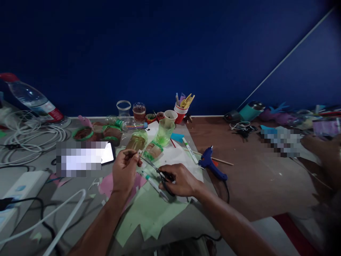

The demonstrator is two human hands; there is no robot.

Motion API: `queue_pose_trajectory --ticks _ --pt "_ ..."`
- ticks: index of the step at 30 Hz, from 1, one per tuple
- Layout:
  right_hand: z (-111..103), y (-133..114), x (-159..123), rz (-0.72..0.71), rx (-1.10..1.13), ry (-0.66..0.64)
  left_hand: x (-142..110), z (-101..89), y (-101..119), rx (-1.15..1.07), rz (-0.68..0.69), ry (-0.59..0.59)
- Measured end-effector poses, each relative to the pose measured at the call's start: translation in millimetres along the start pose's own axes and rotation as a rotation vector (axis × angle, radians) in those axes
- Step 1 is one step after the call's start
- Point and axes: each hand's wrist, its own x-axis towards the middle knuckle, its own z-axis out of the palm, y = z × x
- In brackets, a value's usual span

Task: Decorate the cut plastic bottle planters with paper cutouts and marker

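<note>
My left hand (125, 169) pinches a small white piece (140, 153), probably paper, between thumb and fingers. Through the black handles of a pair of scissors (151, 163) go the fingers of my right hand (182, 179); the blades point at the white piece. Under my hands lie a cut sheet of green paper (151, 213) and some pink paper (108, 183). A marker with a green end (154, 185) rests beside the scissors. Just beyond my hands are a green-trimmed brown object (153, 151) and a jar (137, 141).
A blue glue gun (210, 161) lies to the right, near a wooden stick (225, 162). Behind stand a greenish plastic cup (165, 133) and red cups (181, 113) of tools. A lit phone (108, 153), cables (34, 135) and a power strip (21, 192) occupy the left. Another person's hand (317, 147) is at far right.
</note>
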Motion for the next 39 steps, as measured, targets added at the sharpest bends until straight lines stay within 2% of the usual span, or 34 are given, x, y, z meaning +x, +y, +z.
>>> queue_pose_trajectory --ticks 5,11,23,32,39 --pt "-2 -1 1 0.028 0.014 -0.014 -1 0.5 2 -0.020 0.000 0.017" --pt "1 3 4 0.046 0.041 0.017 -11 10.7 11 -0.008 -0.058 -0.076" --pt "10 13 4 0.090 0.197 0.046 -18 14.1 3 0.000 -0.151 -0.150" --pt "11 13 6 0.142 0.340 -0.012 -17 12.1 3 -0.016 -0.167 -0.169" --pt "9 10 5 0.137 0.352 -0.008 -17 11.1 3 -0.014 -0.172 -0.162"
